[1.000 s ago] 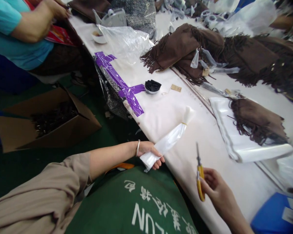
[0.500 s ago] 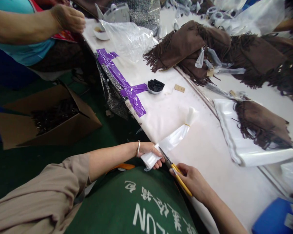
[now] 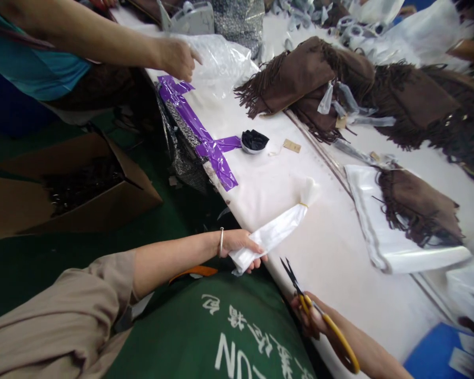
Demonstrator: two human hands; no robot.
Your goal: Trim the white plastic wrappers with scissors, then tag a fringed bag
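Note:
My left hand (image 3: 247, 250) is closed around the lower end of a bundle of white plastic bags (image 3: 278, 229), bound near its far end with a yellow band. The bundle slants over the front edge of the white table (image 3: 339, 295). To its right, my right hand (image 3: 308, 313) grips yellow-handled scissors (image 3: 306, 302). Their dark blades point up and left, slightly parted, with a gap between them and the bundle. Part of the right hand's fingers lies hidden behind the handles.
Brown fringed bags (image 3: 308, 73) lie across the table's far side. Another fringed brown piece (image 3: 422, 205) rests on white plastic sheets (image 3: 414, 260). A small bowl (image 3: 254, 142) holds black items. A co-worker's hand (image 3: 179, 58) reaches over the left edge. A cardboard box (image 3: 138, 195) stands below.
My right hand has drawn the scissors down and right, away from the bundle, and turned them. The left hand keeps its hold. The co-worker's arm has reached farther right over the table.

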